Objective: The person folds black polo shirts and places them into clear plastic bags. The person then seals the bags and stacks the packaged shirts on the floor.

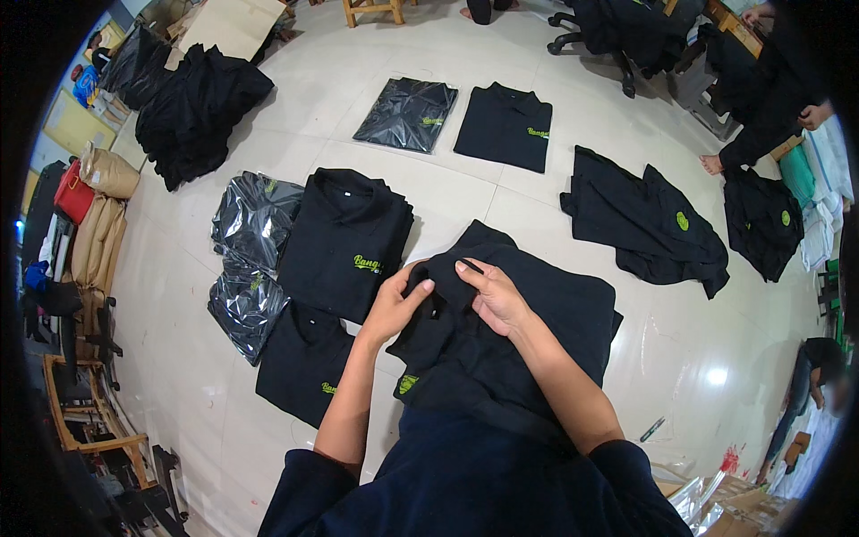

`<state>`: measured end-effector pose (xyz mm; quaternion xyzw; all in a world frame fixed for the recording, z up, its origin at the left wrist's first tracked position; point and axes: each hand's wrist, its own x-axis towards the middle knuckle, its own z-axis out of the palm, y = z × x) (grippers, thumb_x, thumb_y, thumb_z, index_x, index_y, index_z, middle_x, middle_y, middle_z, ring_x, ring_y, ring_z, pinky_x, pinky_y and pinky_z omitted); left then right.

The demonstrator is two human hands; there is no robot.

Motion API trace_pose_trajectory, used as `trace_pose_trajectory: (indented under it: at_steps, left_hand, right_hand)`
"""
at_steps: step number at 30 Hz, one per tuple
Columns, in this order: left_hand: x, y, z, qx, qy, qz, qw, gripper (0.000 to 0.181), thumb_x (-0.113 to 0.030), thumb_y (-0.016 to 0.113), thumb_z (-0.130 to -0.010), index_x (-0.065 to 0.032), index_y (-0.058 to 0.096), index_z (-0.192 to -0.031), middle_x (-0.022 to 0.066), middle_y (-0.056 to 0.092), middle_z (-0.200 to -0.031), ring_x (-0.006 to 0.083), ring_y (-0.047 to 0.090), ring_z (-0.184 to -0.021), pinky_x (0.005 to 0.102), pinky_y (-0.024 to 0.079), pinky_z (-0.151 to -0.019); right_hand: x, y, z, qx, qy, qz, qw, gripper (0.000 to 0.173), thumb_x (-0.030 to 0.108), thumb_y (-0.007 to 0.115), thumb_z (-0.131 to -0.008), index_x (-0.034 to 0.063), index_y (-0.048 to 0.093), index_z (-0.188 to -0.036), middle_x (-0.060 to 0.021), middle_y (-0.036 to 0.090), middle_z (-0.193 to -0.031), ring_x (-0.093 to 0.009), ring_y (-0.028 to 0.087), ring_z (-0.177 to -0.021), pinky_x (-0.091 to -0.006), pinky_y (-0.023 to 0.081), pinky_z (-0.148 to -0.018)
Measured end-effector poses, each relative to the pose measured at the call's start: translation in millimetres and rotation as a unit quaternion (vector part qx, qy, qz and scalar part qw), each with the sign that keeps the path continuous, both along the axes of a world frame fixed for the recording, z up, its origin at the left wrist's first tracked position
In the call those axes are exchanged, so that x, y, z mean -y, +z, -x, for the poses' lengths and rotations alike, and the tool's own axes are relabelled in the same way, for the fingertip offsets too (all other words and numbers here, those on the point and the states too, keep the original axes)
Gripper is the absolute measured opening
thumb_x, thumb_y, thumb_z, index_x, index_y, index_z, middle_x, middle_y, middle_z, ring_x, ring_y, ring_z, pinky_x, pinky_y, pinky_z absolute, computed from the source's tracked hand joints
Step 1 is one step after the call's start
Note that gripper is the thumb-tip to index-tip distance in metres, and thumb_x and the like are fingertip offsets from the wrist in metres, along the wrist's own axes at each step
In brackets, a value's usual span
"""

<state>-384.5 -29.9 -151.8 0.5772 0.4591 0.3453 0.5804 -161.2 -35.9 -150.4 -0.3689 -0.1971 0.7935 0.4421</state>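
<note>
A black shirt with a green emblem on its sleeve lies over my lap and the floor in front of me. My left hand pinches the left side of its collar, thumb on top. On the collar's other side, my right hand grips the cloth between thumb and fingers. More black cloth spreads beneath and beyond the shirt. Left of my hands sits a stack of folded black polo shirts with green lettering on the chest. Another folded shirt lies nearer, partly behind my left forearm.
Plastic-wrapped shirts lie at the left. Beyond are a bagged shirt, a folded polo and a black garment heap. Loose shirts lie right, near a person's bare foot. A pen is on the tiled floor.
</note>
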Motion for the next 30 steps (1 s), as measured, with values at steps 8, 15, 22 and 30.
trace_pose_trajectory:
  at_steps: [8,15,22,30]
  left_hand:
    - [-23,-41,10,0.057,0.2,0.053,0.977,0.024,-0.001,0.055,-0.106,0.0054,0.071,-0.123,0.0048,0.076,-0.11,0.011,0.068,-0.097,0.0261,0.054,-0.089]
    - [-17,-62,25,0.067,0.16,0.123,0.977,0.024,-0.013,0.055,-0.111,0.0031,0.07,-0.121,0.0038,0.074,-0.105,0.01,0.066,-0.093,0.0267,0.053,-0.086]
    - [-26,-73,31,-0.038,0.111,0.096,0.988,0.033,-0.019,0.058,-0.11,0.0027,0.063,-0.134,0.0091,0.072,-0.115,0.0159,0.066,-0.104,0.0322,0.052,-0.094]
    - [59,-117,59,-0.014,-0.008,0.154,0.988,0.047,-0.031,0.063,-0.109,0.0012,0.056,-0.143,0.013,0.063,-0.133,0.02,0.06,-0.124,0.0335,0.048,-0.107]
  right_hand:
    - [17,-16,10,0.259,0.083,-0.107,0.956,0.043,-0.002,0.066,-0.1,-0.0011,0.052,-0.14,-0.0127,0.071,-0.105,-0.017,0.072,-0.078,-0.029,0.061,-0.07]
    - [31,8,39,0.521,0.053,-0.562,0.64,0.03,0.004,0.071,-0.09,0.0012,0.065,-0.12,-0.0173,0.061,-0.122,-0.036,0.064,-0.108,-0.0439,0.053,-0.088]
    - [40,-7,63,0.64,0.301,-0.485,0.515,0.052,0.033,0.086,-0.084,-0.0011,0.07,-0.119,-0.0148,0.067,-0.116,-0.031,0.063,-0.11,-0.0456,0.047,-0.09]
    - [25,-30,54,0.622,0.354,-0.476,0.511,0.056,0.042,0.086,-0.083,-0.0031,0.072,-0.112,-0.0181,0.072,-0.105,-0.036,0.066,-0.107,-0.0483,0.049,-0.089]
